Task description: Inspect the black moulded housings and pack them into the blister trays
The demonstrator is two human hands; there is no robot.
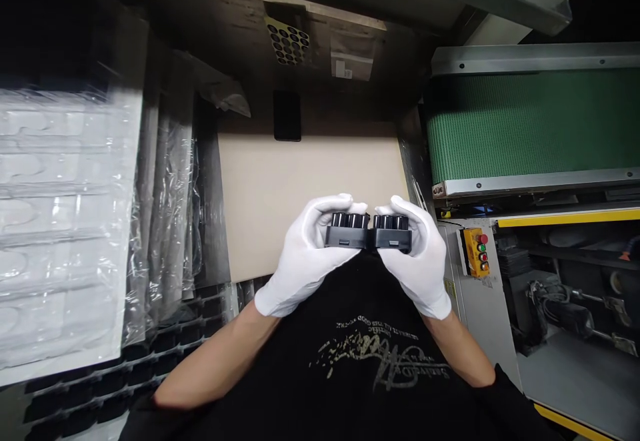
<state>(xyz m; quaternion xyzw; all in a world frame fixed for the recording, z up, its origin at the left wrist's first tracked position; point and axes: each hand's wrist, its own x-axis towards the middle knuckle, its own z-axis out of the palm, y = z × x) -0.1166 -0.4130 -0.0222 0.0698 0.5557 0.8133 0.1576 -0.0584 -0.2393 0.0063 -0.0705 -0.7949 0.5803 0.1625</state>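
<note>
Both my hands wear white gloves and are held close together in front of my chest. In my left hand [307,247] is a black plastic part [346,233] with several glossy upright cylinders rising from a rectangular base. A similar black plastic part [393,234] sits in my right hand [420,247]. The two parts are side by side at the same height, almost touching; whether they are joined cannot be made out. My fingers curl round their outer sides, and the thumbs and fingertips reach over the backs.
A beige board [310,181] covers the bench, with a dark flat object [287,116] at its back. Clear plastic trays [60,227] stand at left above black trays [100,387]. A green conveyor belt [530,124] and a yellow button box [475,252] are at right.
</note>
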